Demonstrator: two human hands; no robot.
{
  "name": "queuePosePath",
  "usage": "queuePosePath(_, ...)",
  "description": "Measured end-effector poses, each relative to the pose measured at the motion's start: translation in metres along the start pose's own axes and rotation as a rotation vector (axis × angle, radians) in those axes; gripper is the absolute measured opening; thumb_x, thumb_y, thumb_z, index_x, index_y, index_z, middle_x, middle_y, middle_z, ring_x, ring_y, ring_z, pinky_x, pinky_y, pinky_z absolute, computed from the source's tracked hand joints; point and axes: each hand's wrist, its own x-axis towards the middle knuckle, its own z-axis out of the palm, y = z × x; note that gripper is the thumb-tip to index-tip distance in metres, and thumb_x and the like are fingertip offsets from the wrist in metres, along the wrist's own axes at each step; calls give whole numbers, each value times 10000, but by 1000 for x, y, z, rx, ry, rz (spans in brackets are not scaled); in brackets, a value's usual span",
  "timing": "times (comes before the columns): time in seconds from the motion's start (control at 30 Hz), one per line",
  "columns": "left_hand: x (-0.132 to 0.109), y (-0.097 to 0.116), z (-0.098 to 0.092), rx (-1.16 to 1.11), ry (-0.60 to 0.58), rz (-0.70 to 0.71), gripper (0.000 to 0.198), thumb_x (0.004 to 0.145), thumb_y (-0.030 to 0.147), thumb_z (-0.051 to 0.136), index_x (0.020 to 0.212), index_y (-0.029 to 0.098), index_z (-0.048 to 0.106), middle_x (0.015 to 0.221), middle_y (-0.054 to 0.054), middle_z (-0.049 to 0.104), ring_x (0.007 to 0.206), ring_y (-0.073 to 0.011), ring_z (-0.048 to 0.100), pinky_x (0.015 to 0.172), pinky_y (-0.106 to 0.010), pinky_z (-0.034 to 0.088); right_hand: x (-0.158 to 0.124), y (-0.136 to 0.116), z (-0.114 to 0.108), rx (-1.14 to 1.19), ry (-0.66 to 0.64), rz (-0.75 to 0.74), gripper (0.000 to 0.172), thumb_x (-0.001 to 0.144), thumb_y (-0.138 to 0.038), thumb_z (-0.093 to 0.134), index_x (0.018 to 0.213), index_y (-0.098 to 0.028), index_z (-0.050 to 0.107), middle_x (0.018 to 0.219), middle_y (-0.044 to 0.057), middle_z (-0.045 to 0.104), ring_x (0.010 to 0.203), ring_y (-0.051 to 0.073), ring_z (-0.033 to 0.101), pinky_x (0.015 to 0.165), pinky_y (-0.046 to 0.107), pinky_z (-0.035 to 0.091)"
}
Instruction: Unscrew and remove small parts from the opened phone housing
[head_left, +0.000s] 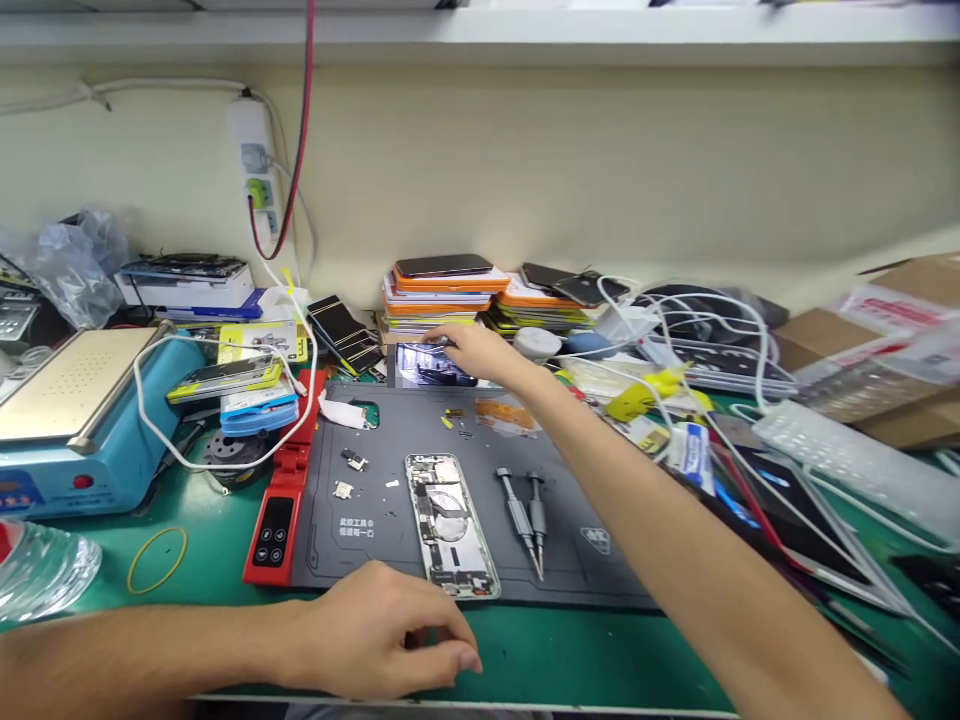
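1. The left hand (386, 625) rests palm down at the near edge of the bench, fingers loosely curled, with a gap between thumb and forefinger; it appears to hold nothing.
2. The right hand (480, 350) reaches forward, fingers partly bent, its fingertips at the top edge of a lit phone (435, 366). Whether they grip or merely touch it, I cannot tell.
3. An opened phone (452, 525), its inside parts showing, lies just beyond the left hand's fingers, on a dark gray mat (337, 570).
4. Two screwdrivers (517, 512) lie right of that phone, between it and the right forearm; small loose parts (355, 459) lie beyond the left hand.
5. A red device (271, 540) sits beyond the left wrist, and a yellow rubber band (186, 545) beyond the left forearm.
6. Behind the right hand rises a stack of orange-edged boxes (442, 300).
7. The right forearm crosses above the mat, covering part of its right side; tangled white cables (763, 350) crowd the bench right of that arm.
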Motion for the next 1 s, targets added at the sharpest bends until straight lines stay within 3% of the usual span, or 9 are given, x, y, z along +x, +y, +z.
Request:
queuePosePath(0.27, 2, 11, -5, 27, -9, -67, 291, 1045, 355, 604, 989, 166, 818, 802, -41, 796, 652, -120, 651, 553, -171, 428, 3, -8, -5, 182, 75, 59, 394, 1061, -421, 719, 1387, -205, 668, 1420, 113, 682, 1206, 266, 714, 1021, 495, 634)
queuePosePath(0.4, 2, 12, -5, 11, -34, -120, 302, 1063, 372, 576, 987, 170, 788, 816, -46, 806, 668, -129, 663, 560, -175, 429, -17, -14, -17, 383, 223, 121, 385, 1062, -421, 717, 1377, -206, 672, 1410, 111, 687, 1195, 261, 717, 1016, 488, 635)
queuePosePath(0.47, 3, 11, -5, 1, -34, -116, 288, 1058, 343, 562, 917, 178, 751, 778, -28, 776, 628, -116, 624, 560, -176, 414, -43, -17, -22, 517, 350, 204, 406, 1078, -440, 680, 1399, -195, 643, 1322, 101, 710, 1087, 235, 735, 929, 440, 652)
queuePosePath(0.53, 3, 11, -5, -12, -28, -108, 301, 1051, 310, 535, 810, 189, 669, 697, 2, 699, 573, -100, 552, 553, -181, 384, -79, -23, -24, 646, 458, 298, 442, 1118, -456, 519, 1510, -254, 541, 1227, 86, 727, 886, 182, 713, 744, 333, 630)
queuePosePath(0.63, 3, 10, -6, -10, -13, -116, 343, 1034, 301, 523, 710, 216, 449, 583, 55, 475, 510, -90, 377, 518, -217, 285, -148, -38, -17, 788, 629, 415, 646, 1091, -414, 402, 1703, -369, 202, 1414, 108, 615, 767, 150, 653, 598, 300, 556)
queuePosePath(0.67, 2, 10, -6, -13, -7, -119, 358, 1028, 302, 524, 708, 224, 384, 568, 68, 401, 501, -91, 320, 509, -232, 251, -170, -45, -12, 822, 658, 444, 715, 1066, -376, 422, 1722, -392, 136, 1467, 121, 580, 764, 150, 646, 621, 320, 568)
queuePosePath(0.8, 1, 10, -5, -58, 8, -121, 353, 1041, 298, 492, 741, 233, 319, 561, 88, 286, 488, -96, 238, 502, -258, 205, -239, -75, 15, 930, 756, 582, 805, 988, -426, 627, 1698, -504, 257, 1460, 100, 598, 807, 208, 661, 711, 430, 599)
queuePosePath(0.9, 1, 12, -6, -57, 33, -125, 294, 1087, 318, 459, 811, 228, 409, 611, 80, 387, 535, -97, 322, 542, -233, 259, -264, -86, 31, 856, 845, 593, 864, 959, -463, 721, 1704, -497, 285, 1425, 95, 618, 888, 242, 712, 796, 480, 612)
queuePosePath(1.0, 1, 13, -7, -115, 25, -166, 281, 1134, 372, 427, 924, 221, 538, 663, 64, 521, 578, -95, 450, 588, -199, 352, -277, -87, 40, 762, 837, 550, 740, 989, -454, 722, 1656, -389, 408, 1322, 100, 698, 1155, 305, 738, 1037, 574, 573)
